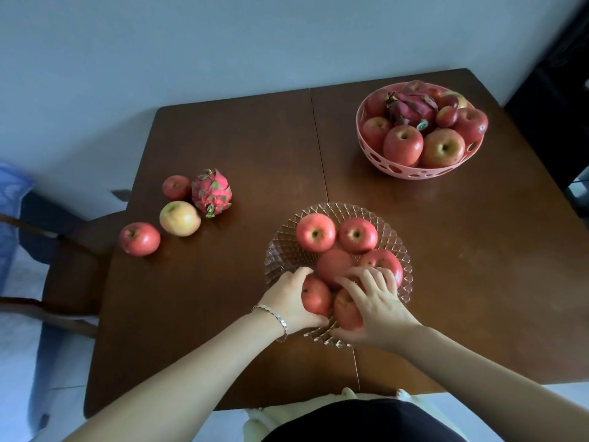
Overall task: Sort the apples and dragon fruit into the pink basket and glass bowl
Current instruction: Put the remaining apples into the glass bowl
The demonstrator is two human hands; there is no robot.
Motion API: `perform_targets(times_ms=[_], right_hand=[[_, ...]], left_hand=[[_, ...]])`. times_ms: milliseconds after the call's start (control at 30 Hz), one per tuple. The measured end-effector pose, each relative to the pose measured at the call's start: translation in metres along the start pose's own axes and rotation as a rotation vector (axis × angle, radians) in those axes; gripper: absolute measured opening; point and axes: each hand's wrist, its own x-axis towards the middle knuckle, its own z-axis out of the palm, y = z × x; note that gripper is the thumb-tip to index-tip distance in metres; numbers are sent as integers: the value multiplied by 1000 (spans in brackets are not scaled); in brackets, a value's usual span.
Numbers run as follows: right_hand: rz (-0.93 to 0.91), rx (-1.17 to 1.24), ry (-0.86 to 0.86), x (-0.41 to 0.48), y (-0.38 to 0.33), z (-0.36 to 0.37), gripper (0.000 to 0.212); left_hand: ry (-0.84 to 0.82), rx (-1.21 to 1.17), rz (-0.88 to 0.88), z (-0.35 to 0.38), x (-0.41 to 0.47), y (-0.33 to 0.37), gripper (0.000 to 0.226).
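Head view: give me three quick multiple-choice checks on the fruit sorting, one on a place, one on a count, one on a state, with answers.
1. Where is the loose spiky pink dragon fruit?
A. On the brown wooden table, left of the clear cut-glass bowl
B. Inside the glass bowl
C. On the floor

2. How many apples lie loose on the table?
A. One
B. Three
C. Six

3. What are the hands doing?
A. Both resting flat on bare table
B. Each on a red apple in the glass bowl
C. Lifting the perforated pink plastic basket

Answers: 1 A, it sits beside the loose apples; 2 B, two red and one yellowish; 3 B, left hand and right hand each cup one.
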Motion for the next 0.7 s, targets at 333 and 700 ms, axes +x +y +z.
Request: perform_targets(times_ms=[333,700], right_hand=[[-158,-32,-148,39,-33,-18,73],[-124,-172,-607,83,-54,-41,76]], left_hand=[[-126,-329,11,-12,-4,-28,81],[574,224,-609,-121,23,-168,85]])
